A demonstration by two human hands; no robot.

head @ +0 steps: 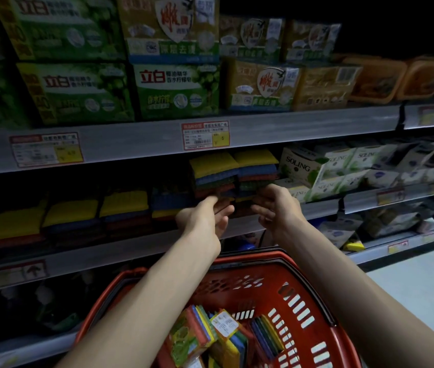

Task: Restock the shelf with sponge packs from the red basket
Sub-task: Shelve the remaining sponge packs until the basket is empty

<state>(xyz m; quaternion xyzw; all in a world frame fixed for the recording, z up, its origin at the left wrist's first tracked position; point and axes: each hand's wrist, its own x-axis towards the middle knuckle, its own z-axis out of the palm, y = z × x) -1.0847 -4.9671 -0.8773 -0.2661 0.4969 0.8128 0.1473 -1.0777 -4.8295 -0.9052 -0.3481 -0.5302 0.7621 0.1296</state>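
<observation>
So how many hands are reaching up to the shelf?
2. The left hand and the right hand are both at the sponge packs on the middle shelf.

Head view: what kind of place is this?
Most likely a supermarket aisle. Tiered shelves carry price tags on their edges, boxed soap sits above stacked sponge packs, and a red basket with more packs sits below both hands.

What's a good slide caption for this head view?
Both hands reach the sponge stacks on the shelf; packs remain in the red basket.
</observation>
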